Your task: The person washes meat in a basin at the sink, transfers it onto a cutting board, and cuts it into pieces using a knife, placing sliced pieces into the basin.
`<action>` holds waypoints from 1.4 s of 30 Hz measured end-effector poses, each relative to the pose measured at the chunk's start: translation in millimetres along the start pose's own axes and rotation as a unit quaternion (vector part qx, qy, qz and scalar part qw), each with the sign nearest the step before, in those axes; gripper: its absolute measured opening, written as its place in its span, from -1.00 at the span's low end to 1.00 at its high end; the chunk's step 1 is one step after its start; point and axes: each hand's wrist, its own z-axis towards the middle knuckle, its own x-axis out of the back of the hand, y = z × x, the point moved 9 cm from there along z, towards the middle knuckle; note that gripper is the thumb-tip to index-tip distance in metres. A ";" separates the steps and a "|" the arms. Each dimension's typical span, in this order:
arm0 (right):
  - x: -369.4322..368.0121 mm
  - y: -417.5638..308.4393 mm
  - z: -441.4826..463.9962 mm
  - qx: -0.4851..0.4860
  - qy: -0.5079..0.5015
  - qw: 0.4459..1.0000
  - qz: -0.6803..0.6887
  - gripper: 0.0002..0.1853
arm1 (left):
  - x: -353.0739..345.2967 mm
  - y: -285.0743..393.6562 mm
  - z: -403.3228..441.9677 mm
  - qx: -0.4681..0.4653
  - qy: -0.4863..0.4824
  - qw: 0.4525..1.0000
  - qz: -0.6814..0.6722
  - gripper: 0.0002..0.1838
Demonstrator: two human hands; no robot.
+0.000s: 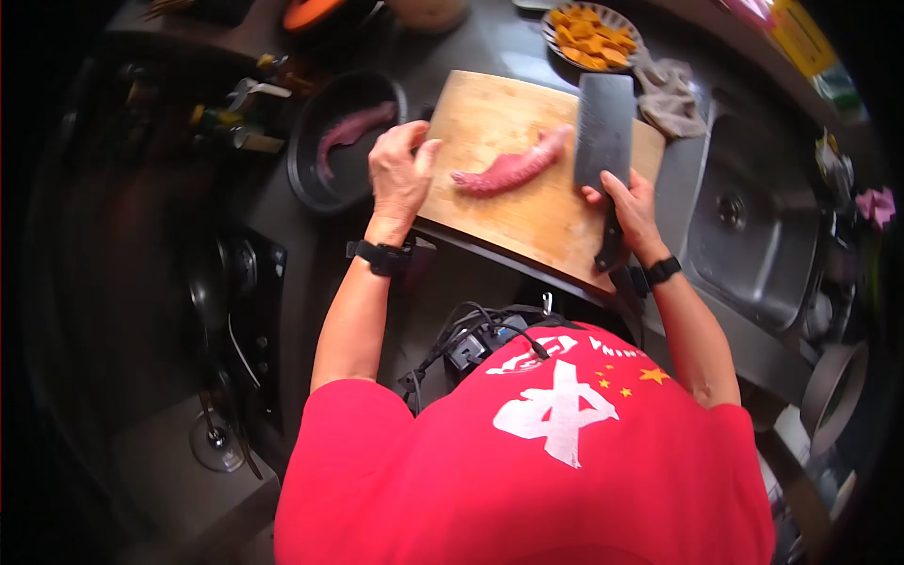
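A wooden cutting board [508, 221] lies on the counter, with a long strip of raw meat [513, 173] across its middle. My right hand [626, 207] grips the black handle of a wide cleaver [604, 127], whose blade is over the board's right part and points away from me. At the board's left edge is my left hand [403, 171], fingers bent and apart, holding nothing. Left of that hand, a dark round bowl [299, 174] contains another piece of meat [353, 130].
Beyond the board stands a plate [556, 58] of orange chunks [591, 38], beside a crumpled grey cloth [670, 104]. A metal sink [749, 254] is at the right. Bottles [221, 121] stand at the left, and a stove [259, 311] lies below them.
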 end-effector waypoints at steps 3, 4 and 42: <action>-3.5 -1.8 -1.0 -0.013 -0.009 1.000 -0.021 -0.78 | 52.3 -96.8 -40.1 0.269 0.076 0.960 -0.024 -0.73; -3.1 -2.8 0.2 -0.018 -0.010 1.000 -0.024 -0.79 | 64.0 -121.1 -60.4 0.303 0.096 0.948 -0.017 -0.66; -106.7 -192.9 -70.8 0.369 0.095 0.799 -0.466 -0.84 | 66.6 -135.5 -73.8 0.463 -0.121 0.747 -0.461 -0.93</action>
